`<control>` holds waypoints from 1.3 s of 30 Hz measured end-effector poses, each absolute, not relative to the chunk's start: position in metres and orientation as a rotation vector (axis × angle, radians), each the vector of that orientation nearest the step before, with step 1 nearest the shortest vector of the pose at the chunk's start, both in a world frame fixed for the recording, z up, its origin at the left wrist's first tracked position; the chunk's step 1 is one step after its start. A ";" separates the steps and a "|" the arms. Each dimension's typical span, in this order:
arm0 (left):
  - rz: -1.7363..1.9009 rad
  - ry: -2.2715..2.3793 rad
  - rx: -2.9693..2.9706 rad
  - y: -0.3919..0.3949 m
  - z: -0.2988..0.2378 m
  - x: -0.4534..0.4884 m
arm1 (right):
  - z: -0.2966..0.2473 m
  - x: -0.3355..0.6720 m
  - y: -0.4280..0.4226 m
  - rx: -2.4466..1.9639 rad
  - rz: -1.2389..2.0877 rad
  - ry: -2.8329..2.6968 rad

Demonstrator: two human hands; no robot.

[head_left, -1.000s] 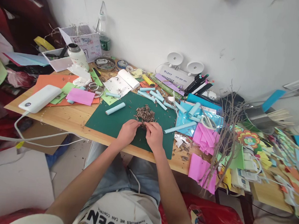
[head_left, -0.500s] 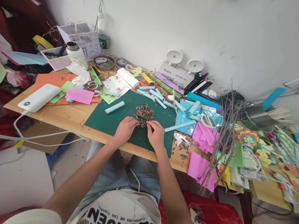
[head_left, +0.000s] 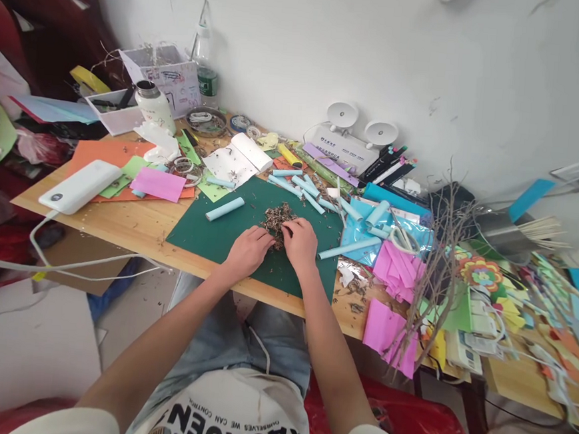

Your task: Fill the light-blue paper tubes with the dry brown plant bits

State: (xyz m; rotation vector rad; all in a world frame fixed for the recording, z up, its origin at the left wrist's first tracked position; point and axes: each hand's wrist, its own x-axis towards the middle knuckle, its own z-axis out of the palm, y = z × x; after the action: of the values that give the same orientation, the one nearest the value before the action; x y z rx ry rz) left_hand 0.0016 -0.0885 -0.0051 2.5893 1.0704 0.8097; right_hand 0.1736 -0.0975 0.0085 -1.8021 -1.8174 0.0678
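Note:
A small heap of brown dry bits (head_left: 277, 216) lies in the middle of a dark green cutting mat (head_left: 208, 227). My left hand (head_left: 248, 250) rests on the mat at the heap's near left edge, fingers curled together at the bits. My right hand (head_left: 299, 243) is at the heap's near right edge, fingers bent and pinched into the pile. What each hand pinches is too small to make out. A rolled light-blue paper tube (head_left: 224, 208) lies on the mat left of the heap.
The wooden table (head_left: 133, 225) is crowded: several blue paper tubes (head_left: 302, 184), pink sheets (head_left: 396, 270), dry twigs (head_left: 439, 255), a white power bank (head_left: 79, 186) with cable, orange paper (head_left: 104, 153), a flask (head_left: 152, 106), markers (head_left: 388, 163). A red bag (head_left: 423, 428) sits below.
Both hands have moved a little forward into the near edge of the brown heap, the right hand reaching further into it. The camera has shifted slightly.

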 end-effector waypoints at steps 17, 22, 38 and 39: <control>0.519 1.334 2.492 -0.052 0.025 0.007 | 0.017 0.182 -0.096 -1.822 0.151 -1.629; 0.341 1.241 2.474 -0.038 0.029 0.003 | 0.017 0.185 -0.113 -1.998 0.186 -1.554; 0.545 1.115 2.345 0.000 0.022 0.020 | 0.022 0.200 -0.063 -1.876 0.342 -1.701; 0.566 1.129 2.327 -0.003 0.023 0.016 | 0.023 0.200 -0.068 -1.860 0.345 -1.694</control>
State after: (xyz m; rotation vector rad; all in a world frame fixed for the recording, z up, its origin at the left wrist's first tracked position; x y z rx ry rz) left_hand 0.0164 -0.0025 0.0234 2.3268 1.1290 0.5663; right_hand 0.2004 -0.0682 0.0234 -1.8603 -1.6939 0.3453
